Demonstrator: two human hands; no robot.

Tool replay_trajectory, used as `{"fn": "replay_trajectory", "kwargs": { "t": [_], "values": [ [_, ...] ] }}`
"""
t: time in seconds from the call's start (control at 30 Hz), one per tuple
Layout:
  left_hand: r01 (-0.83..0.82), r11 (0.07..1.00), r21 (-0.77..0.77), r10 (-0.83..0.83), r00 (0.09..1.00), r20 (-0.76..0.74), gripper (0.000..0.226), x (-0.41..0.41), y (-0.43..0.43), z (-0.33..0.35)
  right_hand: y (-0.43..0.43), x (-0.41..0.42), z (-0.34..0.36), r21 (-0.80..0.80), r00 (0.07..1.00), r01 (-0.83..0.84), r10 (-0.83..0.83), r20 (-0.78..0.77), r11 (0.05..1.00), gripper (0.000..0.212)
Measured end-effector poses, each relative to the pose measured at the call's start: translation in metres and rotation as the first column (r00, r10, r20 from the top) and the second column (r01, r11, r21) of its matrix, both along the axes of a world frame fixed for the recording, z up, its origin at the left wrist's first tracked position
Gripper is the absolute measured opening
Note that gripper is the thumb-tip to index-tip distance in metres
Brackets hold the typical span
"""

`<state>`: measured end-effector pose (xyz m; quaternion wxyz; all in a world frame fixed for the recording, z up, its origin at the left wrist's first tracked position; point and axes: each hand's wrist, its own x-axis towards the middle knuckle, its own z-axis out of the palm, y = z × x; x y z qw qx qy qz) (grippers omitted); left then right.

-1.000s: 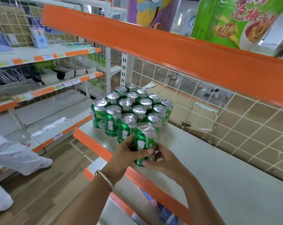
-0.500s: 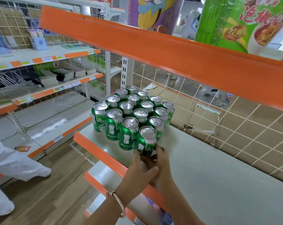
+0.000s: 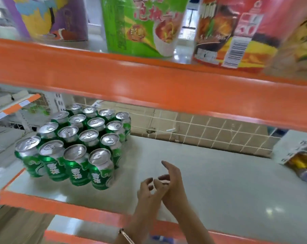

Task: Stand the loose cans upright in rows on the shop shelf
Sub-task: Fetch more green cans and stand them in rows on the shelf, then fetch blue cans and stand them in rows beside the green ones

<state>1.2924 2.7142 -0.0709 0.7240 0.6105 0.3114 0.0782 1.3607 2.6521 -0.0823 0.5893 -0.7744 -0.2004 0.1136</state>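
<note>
Just past the orange front lip [image 3: 61, 206], the person's left hand [image 3: 148, 192] hangs empty, fingers loosely curled, just beside the right hand [image 3: 173, 184], relaxed and also empty. To their left, green aluminium drink cans [image 3: 82, 138] stand upright in four rows on the pale grey shelf board [image 3: 219, 182], reaching back towards the white wire mesh [image 3: 202, 131].

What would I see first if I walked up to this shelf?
The green cans come first: they stand upright in tight rows at the left of the shelf. Next comes the thick orange rail across the view, with bright snack packs above it. In front, the left hand and right hand hover empty near the shelf's front edge.
</note>
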Motion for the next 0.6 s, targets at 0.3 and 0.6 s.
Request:
{"fn": "replay_trajectory", "kwargs": {
  "t": [0.3,0.6],
  "values": [
    [0.555,0.831,0.025,-0.555,0.829,0.059,0.002,0.053,-0.192,0.021,-0.233,0.005,0.011,-0.005,0.833,0.54,-0.534,0.147,0.842,0.051],
    [0.77,0.638,0.007,-0.764,0.632,0.131,0.016,0.04,-0.401,0.026,-0.441,-0.038,0.004,0.062,0.576,0.81,-0.811,0.106,0.583,0.049]
  ]
}}
